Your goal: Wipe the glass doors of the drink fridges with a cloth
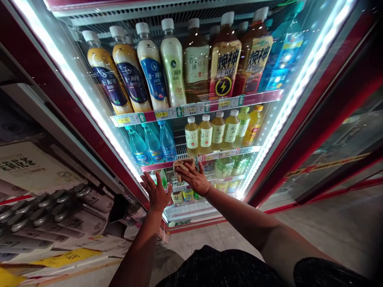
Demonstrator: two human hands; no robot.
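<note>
Clerk: Obscured items?
Recorder: One brown cloth point(180, 164), partly covered by the fingers of the right hand point(195, 178); its underside, and whatever it touches behind, cannot be made out. Small print on the price labels point(125, 120): illegible. Forearms: cut off by dark sleeves.

Clerk: Position of cloth, state of grip?
Recorder: Cloth under the right hand's fingers and held there, thumb standing apart; set before the second shelf rail point(229, 154). Left hand point(157, 194): holding nothing, fingers spread, just beside and lower; contact at its fingertips cannot be told.

Clerk: Surroundings?
Recorder: One lit cooler, red frame point(299, 127). Upper shelf: tall bottles point(173, 71), white caps mostly. Second shelf: three blue bottles point(154, 145) left, smaller pale bottles point(205, 135) right. Lower shelf: green bottles point(224, 168); hands block part of the lower shelves. Far left: silver-topped containers point(92, 199), stacked.
</note>
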